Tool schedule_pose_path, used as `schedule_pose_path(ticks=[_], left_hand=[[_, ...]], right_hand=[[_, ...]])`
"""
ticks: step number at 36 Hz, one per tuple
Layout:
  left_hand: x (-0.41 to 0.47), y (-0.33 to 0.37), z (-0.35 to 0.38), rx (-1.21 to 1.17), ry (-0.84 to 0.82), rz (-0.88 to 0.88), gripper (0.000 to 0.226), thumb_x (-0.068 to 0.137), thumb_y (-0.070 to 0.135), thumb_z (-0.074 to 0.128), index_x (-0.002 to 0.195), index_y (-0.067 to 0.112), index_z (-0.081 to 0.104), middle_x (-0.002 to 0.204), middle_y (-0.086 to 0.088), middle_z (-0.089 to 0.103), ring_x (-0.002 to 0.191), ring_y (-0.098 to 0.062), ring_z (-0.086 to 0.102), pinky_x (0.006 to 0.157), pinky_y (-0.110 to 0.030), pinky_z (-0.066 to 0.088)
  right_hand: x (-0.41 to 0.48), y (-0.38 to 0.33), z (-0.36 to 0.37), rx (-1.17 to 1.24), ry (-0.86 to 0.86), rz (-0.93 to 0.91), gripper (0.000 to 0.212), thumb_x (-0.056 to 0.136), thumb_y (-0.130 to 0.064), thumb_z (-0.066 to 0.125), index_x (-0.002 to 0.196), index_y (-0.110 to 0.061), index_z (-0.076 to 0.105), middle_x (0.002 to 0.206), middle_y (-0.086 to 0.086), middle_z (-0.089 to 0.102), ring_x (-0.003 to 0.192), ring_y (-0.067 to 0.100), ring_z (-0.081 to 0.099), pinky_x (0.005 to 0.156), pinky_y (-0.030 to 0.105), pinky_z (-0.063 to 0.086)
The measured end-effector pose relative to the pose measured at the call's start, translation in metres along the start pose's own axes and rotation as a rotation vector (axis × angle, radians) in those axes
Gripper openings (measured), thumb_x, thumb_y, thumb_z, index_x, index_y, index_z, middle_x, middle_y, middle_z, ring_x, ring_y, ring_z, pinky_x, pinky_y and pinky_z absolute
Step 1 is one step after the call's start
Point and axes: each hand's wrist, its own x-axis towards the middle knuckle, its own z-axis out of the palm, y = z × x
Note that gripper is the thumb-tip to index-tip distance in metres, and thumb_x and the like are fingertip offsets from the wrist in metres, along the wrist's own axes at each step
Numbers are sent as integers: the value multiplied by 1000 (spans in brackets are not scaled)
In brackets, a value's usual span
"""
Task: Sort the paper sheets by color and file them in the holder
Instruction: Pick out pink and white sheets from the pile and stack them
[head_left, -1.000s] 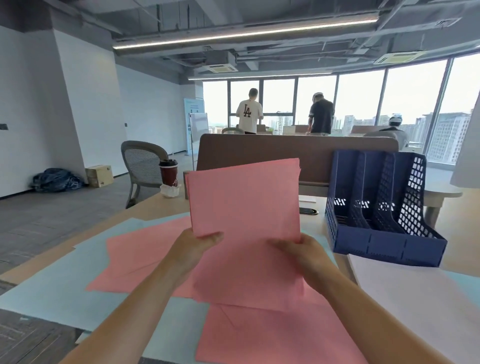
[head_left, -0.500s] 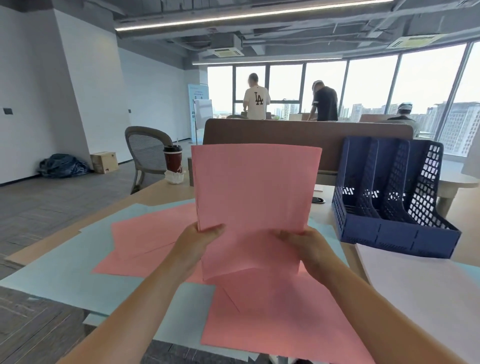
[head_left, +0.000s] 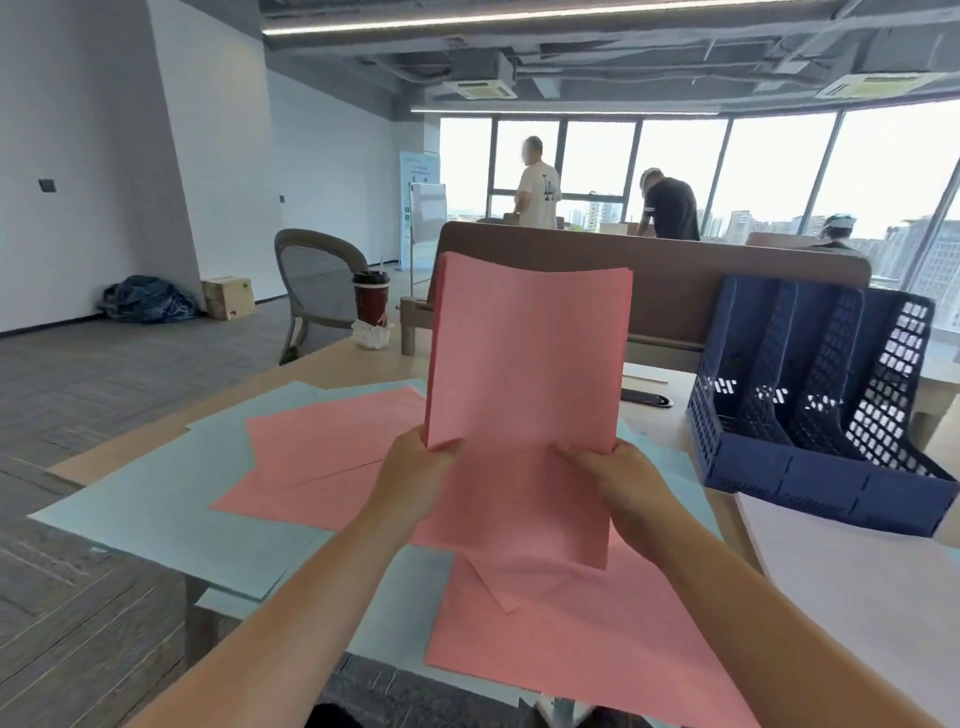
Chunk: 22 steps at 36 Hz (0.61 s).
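Note:
I hold a stack of pink sheets (head_left: 524, 374) upright in front of me, its bottom edge down by the table. My left hand (head_left: 415, 478) grips its left edge and my right hand (head_left: 623, 488) grips its right edge. More pink sheets (head_left: 322, 457) lie loose on the table over pale blue sheets (head_left: 156, 499). A dark blue mesh file holder (head_left: 810, 415) with several slots stands on the table at the right, apart from the stack. A white sheet pile (head_left: 852, 582) lies at the near right.
A dark phone (head_left: 644, 399) lies on the wooden table (head_left: 332, 364) behind the stack. A coffee cup (head_left: 371, 302) stands at the far left corner beside a mesh chair (head_left: 311, 280). A brown partition (head_left: 675, 291) runs behind the desk. Three people stand by the windows.
The pink stack has been squared up and now stands taller and narrower between my hands. The view has shifted, so the holder sits farther right.

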Motion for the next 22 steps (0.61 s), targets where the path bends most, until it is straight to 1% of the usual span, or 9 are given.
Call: schedule_pose_path(ticks=[2,5,8,10,12,14,17,19,22], left_hand=[[3,4,-13,35,27,22,16,93,21,62,106,29,64,87,13,65,80,-6,61,69,-24,46],[11,6,-41,119,60,21,22,90,15,59,109,23,67,94,3,71,85,-19,67,77,-31,51],[22,3,-73,193,59,-7,23,84,13,58,102,21,70,87,2,72,76,-17,68,62,-26,49],[30,-1,-94,247,34,-18,25,82,12,57,102,20,71,88,1,73,77,-16,69,60,-25,47],[41,-6,-113,293,20,-25,25,82,10,56,98,20,70,88,-3,73,74,-18,68,61,-25,47],[55,-13,-131,352,27,-42,20,82,8,54,92,18,67,84,-5,71,66,-18,63,57,-25,44],[80,-28,-154,440,66,-61,5,83,11,53,84,14,57,77,-2,61,66,-18,57,54,-27,39],[96,-38,-168,496,72,-51,4,82,11,53,79,13,55,76,-2,59,65,-18,55,53,-28,36],[114,-50,-184,550,31,-45,7,79,8,54,78,9,61,75,-3,60,60,-14,54,50,-25,36]], right_hand=[[0,-9,14,-20,-30,-14,24,89,-32,71,110,-21,71,99,-7,77,94,16,73,89,39,57],[7,-21,39,-16,-25,-43,17,94,-28,62,109,-23,68,101,-6,75,92,15,71,83,36,57],[20,-29,70,-43,27,-40,18,92,-26,61,109,-20,64,100,-1,71,82,15,66,67,30,49],[30,-30,93,-66,37,-22,19,90,-19,60,108,-16,63,99,3,70,80,18,65,64,30,48],[42,-30,117,-99,28,5,22,87,-10,56,108,-12,62,96,7,70,79,22,66,65,32,53],[55,-28,141,-170,11,23,24,83,-7,53,105,-11,63,94,9,70,82,26,67,73,38,58],[72,-23,175,-295,-6,15,19,81,-8,51,93,-9,66,92,15,70,85,34,68,82,55,58],[83,-19,195,-357,6,-10,17,81,-8,52,89,-8,67,89,15,70,82,34,67,81,51,58],[95,-15,220,-444,1,-44,17,84,-8,53,92,-6,68,90,14,69,82,32,64,77,41,54]])
